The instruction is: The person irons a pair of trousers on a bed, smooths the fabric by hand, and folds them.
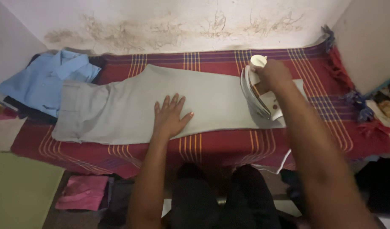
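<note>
My left hand (pixel 169 118) lies flat, fingers spread and gripping nothing, on the near half of the one pair of grey trousers (pixel 131 106), while farther along them my right hand (pixel 274 76) is wrapped around the single white iron (pixel 259 95).

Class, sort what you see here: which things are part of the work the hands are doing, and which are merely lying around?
In use:
white electric iron, gripped by right hand
grey folded trousers, pressed flat by left hand
red striped cloth underneath

Lying about:
light blue shirt
pink garment on the floor
</note>
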